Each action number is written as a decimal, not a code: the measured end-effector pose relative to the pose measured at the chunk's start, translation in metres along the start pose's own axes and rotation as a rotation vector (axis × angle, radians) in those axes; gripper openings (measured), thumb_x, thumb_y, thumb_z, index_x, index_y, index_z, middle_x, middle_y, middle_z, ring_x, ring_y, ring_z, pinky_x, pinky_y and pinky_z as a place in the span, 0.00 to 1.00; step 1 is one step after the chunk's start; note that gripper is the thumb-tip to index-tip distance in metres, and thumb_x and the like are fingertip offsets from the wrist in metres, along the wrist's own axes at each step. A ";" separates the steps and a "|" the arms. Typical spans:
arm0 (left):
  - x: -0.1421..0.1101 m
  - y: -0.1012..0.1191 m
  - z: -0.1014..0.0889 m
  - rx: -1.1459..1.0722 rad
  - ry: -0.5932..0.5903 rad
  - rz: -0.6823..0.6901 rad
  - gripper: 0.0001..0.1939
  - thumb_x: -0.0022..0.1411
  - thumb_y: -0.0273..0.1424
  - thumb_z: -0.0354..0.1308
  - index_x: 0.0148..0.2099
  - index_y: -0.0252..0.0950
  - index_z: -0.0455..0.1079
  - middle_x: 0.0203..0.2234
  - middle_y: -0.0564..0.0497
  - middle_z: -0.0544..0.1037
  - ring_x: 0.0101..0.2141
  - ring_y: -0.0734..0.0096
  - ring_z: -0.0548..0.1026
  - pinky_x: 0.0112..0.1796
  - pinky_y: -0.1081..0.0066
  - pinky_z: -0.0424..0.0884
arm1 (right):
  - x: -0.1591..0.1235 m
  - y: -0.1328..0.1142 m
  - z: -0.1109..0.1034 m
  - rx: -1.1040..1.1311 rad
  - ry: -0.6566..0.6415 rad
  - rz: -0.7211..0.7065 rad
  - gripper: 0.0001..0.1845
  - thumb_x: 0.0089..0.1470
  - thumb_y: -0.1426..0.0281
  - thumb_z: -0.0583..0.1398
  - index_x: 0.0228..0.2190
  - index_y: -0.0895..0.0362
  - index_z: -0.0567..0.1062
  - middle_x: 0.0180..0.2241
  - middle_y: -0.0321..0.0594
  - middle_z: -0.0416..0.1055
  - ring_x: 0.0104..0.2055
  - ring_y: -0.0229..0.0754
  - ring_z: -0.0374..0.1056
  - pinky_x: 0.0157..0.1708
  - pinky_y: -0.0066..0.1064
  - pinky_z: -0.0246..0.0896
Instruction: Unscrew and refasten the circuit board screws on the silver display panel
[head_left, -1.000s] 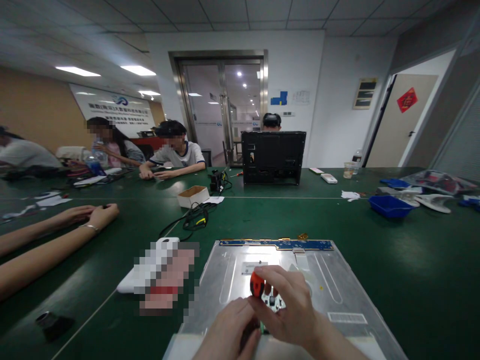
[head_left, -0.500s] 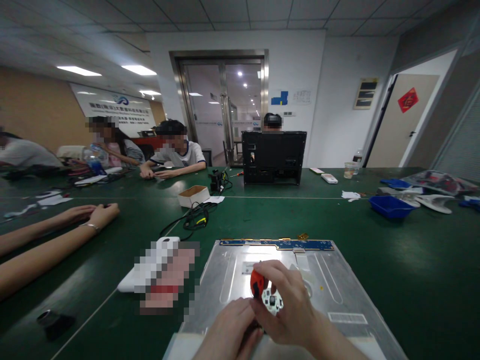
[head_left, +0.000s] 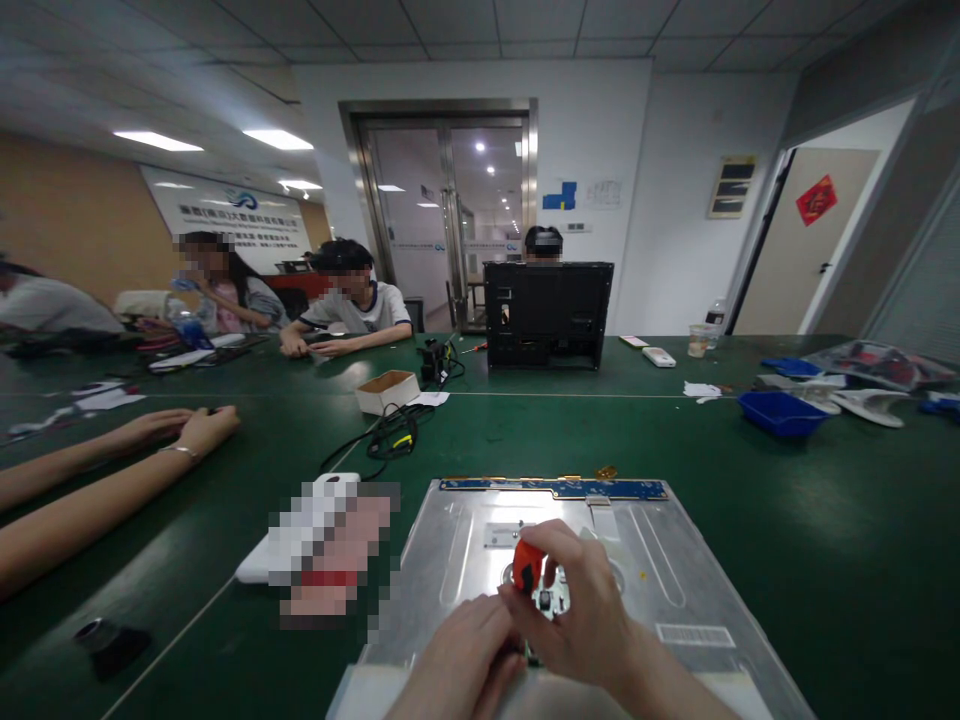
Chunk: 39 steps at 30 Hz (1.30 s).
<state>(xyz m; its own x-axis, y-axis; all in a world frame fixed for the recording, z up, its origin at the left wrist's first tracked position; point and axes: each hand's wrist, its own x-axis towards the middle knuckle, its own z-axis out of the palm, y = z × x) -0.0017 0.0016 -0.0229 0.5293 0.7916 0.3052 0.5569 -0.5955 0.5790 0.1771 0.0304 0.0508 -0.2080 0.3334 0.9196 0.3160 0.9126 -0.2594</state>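
Note:
My right hand grips the orange and black handle of a screwdriver between thumb and fingers, the handle upright. Its shaft and tip are hidden behind my hands. Close by on the left, my left hand is closed low at the foot of the screwdriver; whatever its fingers hold is hidden. Under both hands lies a flat metal display panel, with a small circuit board partly covered by my right hand. A blue circuit strip runs along the panel's far edge.
Left of the panel lie a white device, partly blurred out, and a black cylindrical piece. Beyond are black cables, an open box and a black monitor frame. A co-worker's forearms rest at left; a blue tray stands at right.
The screwdriver's handle has shifted slightly right and turned a little within my right hand's fingers. My left hand stays nearly in place.

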 end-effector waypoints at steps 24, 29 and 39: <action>0.004 0.017 -0.012 -0.074 -0.027 0.003 0.15 0.64 0.25 0.53 0.51 0.40 0.72 0.48 0.43 0.78 0.46 0.58 0.76 0.49 0.65 0.72 | -0.001 -0.002 -0.003 0.010 -0.079 0.010 0.22 0.59 0.73 0.53 0.55 0.56 0.60 0.31 0.37 0.75 0.25 0.39 0.70 0.25 0.30 0.68; 0.001 0.012 -0.007 -0.049 0.025 -0.004 0.15 0.62 0.24 0.53 0.49 0.39 0.72 0.45 0.44 0.79 0.43 0.59 0.77 0.45 0.66 0.73 | 0.002 -0.001 -0.004 0.048 -0.080 -0.017 0.19 0.63 0.70 0.54 0.55 0.56 0.61 0.32 0.39 0.75 0.31 0.42 0.72 0.28 0.32 0.70; 0.006 0.022 -0.015 -0.073 -0.034 -0.007 0.14 0.65 0.26 0.52 0.51 0.39 0.70 0.47 0.43 0.78 0.45 0.59 0.75 0.48 0.65 0.72 | 0.002 -0.001 -0.005 0.071 -0.100 -0.014 0.27 0.57 0.75 0.54 0.58 0.60 0.62 0.36 0.44 0.76 0.32 0.42 0.73 0.31 0.32 0.73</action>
<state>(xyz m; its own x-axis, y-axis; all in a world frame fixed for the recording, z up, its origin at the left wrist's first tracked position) 0.0040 -0.0049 0.0035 0.5476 0.7899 0.2761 0.5128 -0.5775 0.6353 0.1806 0.0291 0.0541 -0.3040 0.3387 0.8904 0.2471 0.9307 -0.2697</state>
